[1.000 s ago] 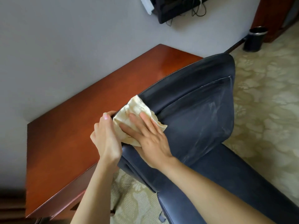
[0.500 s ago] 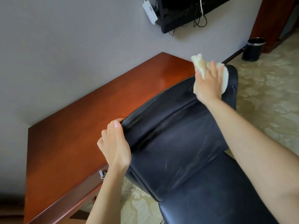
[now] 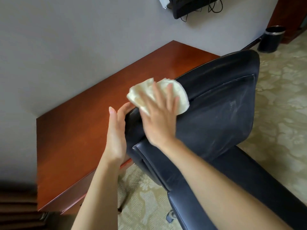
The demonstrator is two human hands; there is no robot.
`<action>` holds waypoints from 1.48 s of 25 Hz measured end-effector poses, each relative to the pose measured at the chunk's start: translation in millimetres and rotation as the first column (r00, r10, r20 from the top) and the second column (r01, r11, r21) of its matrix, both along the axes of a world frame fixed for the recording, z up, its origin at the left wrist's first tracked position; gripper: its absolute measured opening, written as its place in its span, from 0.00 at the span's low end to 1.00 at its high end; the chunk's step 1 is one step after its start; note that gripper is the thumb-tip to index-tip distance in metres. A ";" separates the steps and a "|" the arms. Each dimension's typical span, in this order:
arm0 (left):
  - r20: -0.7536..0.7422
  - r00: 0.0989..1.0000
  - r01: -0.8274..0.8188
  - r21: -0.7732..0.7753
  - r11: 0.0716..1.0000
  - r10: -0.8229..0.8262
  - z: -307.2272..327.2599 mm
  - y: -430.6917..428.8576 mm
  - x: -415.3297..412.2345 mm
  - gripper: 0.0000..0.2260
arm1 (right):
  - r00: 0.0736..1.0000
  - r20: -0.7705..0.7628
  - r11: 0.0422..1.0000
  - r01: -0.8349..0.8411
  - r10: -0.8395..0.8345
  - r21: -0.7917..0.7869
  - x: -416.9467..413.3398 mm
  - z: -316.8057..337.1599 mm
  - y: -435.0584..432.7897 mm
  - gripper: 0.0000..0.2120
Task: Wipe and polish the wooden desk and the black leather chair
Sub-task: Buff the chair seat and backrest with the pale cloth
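The right hand (image 3: 159,120) lies flat on a cream cloth (image 3: 180,98), fingers straight and spread, pressing it against the upper left corner of the chair (image 3: 216,117) back; the hand is somewhat blurred. The left hand (image 3: 116,130) rests against the left edge of the chair back with fingers straight and together, and one digit touches the top corner just below the cloth. It holds nothing. The black chair stands at the right end of the reddish wooden surface (image 3: 74,138), its back overlapping the surface's near edge and streaked with pale smears. A dark bin (image 3: 272,39) stands on the patterned carpet (image 3: 279,113), far right by the wall.
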State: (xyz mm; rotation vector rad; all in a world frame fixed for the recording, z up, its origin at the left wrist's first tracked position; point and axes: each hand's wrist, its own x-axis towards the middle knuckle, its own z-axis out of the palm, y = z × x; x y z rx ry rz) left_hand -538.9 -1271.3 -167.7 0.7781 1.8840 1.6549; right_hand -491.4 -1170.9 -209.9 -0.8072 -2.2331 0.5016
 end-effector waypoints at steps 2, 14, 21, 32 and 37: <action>0.045 0.993 0.102 0.103 0.989 -0.107 4.8 -5.1 3.7 0.32 | 0.996 -0.006 0.996 -0.094 0.094 0.009 -3.0 -13.0 -42.6 0.24; -0.829 0.552 -0.369 -0.339 0.866 -0.089 -26.4 35.0 42.5 0.29 | 0.966 0.216 0.829 -0.235 0.142 0.507 84.6 -96.0 49.8 0.38; -0.955 0.241 -0.407 -0.263 0.875 -0.175 -30.5 49.6 18.2 0.30 | 0.988 0.107 0.940 0.070 -0.112 0.334 118.7 -99.5 134.5 0.30; -0.946 0.052 -0.522 -0.298 0.799 -0.319 -42.8 58.5 17.3 0.31 | 0.768 -0.332 0.736 0.252 -0.547 -0.628 86.0 -95.5 106.4 0.26; -0.956 0.034 -0.518 -0.265 0.813 -0.290 -41.9 59.4 14.6 0.26 | 0.912 -0.326 0.922 0.120 -0.249 -0.367 63.5 -114.0 28.7 0.31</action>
